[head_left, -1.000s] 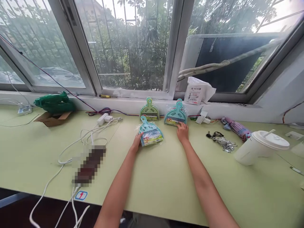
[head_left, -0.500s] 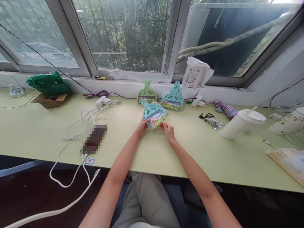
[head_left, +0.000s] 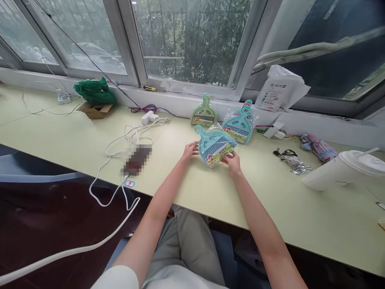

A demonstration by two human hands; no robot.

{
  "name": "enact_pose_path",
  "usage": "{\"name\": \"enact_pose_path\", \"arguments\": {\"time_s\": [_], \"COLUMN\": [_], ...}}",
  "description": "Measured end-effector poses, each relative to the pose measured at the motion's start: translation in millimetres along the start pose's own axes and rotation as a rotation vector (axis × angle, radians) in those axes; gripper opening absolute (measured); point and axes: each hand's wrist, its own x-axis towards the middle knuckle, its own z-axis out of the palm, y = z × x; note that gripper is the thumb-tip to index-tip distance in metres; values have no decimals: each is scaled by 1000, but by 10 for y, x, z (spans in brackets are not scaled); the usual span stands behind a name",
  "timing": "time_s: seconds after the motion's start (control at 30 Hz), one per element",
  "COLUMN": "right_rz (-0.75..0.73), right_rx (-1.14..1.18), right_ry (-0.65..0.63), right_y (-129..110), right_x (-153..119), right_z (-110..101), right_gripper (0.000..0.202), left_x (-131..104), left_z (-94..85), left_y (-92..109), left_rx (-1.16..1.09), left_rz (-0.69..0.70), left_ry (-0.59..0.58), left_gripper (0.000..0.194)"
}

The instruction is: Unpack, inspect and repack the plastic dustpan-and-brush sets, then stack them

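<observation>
A light-blue dustpan and brush set (head_left: 215,145) in clear plastic wrap with a colourful label is tilted over the table, its handle pointing up and left. My right hand (head_left: 232,162) grips its lower right corner, thumb on the label. At its left edge is my left hand (head_left: 190,151), fingers stretched out and apart; whether they touch the wrap I cannot tell. Behind it, a green dustpan set (head_left: 204,110) and another blue dustpan set (head_left: 239,122), with some pink showing, lean by the sill.
To the left lie white cables (head_left: 108,156), a blurred dark phone-like object (head_left: 136,159) and a green bag (head_left: 94,91) on a small carton (head_left: 95,111). At the right are keys (head_left: 293,162), a folded umbrella (head_left: 320,147) and a white lidded cup (head_left: 339,168). A white package (head_left: 279,89) stands on the sill.
The view has swung to the left. My left hand has loosened from the dustpan set and its fingers are spread at the edge. My right thumb now presses on the label.
</observation>
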Motion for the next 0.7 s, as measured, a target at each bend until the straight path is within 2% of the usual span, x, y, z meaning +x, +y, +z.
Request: {"name": "enact_pose_path", "arguments": {"time_s": [0.1, 0.2, 0.23, 0.27, 0.33, 0.43, 0.5, 0.53, 0.6, 0.67, 0.7], "right_rz": [12, 14, 12, 11, 10, 12, 29, 48, 99, 128, 95], "right_rx": [-31, 36, 72, 107, 165, 183, 125, 72, -89, -230, -283], "right_ry": [-24, 54, 92, 126, 172, 153, 60, -6, -104, -100, -46], "right_y": [-47, -54, -49, -41, -19, 16, 28, 26, -2, -61, -97], "right_x": [46, 118, 143, 165, 190, 155, 99, 74, 53, 82, 111], "right_z": [-91, -243, -295, -338, -383, -314, -204, -152, -107, -201, -310], "right_gripper": [51, 50, 49, 48, 46, 46, 47, 47, 43, 36, 34], "left_x": [99, 158, 165, 163, 132, 37, -25, -43, -41, 10, 45], "left_z": [-201, -476, -545, -587, -559, -284, -70, 11, 86, 51, 4], "left_y": [58, 155, 181, 197, 198, 128, 51, 10, -61, -98, -102], "left_rx": [-166, -422, -486, -524, -519, -389, -256, -180, -46, 22, 36], "left_rz": [26, 67, 53, 24, -72, -228, -257, -239, -176, -108, -74], "left_ry": [166, 438, 463, 455, 317, -94, -321, -351, -263, -115, -59], "left_gripper": [49, 56, 59, 63, 73, 79, 76, 70, 60, 52, 48]}}
